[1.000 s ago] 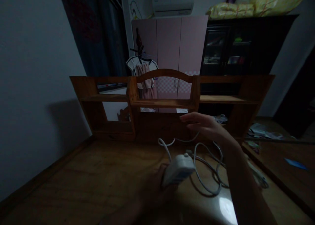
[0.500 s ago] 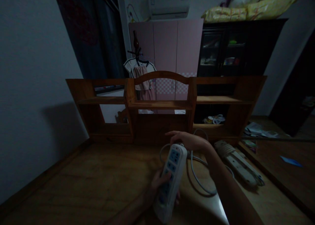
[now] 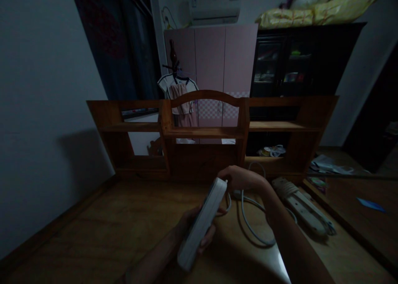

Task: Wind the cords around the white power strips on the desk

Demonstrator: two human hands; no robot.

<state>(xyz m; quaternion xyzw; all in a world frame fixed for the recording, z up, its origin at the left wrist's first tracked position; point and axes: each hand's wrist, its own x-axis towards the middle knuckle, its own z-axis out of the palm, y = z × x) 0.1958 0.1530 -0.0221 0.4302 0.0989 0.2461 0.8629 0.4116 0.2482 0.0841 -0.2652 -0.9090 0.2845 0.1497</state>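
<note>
A white power strip [image 3: 202,224] is held above the wooden desk [image 3: 102,230], turned on its side so its back edge faces me. My left hand [image 3: 189,226] is wrapped round its middle from below. Its far end is gripped by my right hand [image 3: 241,178], fingers closed on it where the cable leaves. The white cable [image 3: 253,226] loops over the desk to the right of the strip.
A second power strip [image 3: 303,207] with its cord wound round it lies at the right. A wooden shelf unit [image 3: 205,130] stands along the desk's back edge. The left wall is close. A pink wardrobe and a dark cabinet stand behind.
The power strip has rolled from socket face up to lying on its side. My right hand came down from near the shelf onto the strip's far end.
</note>
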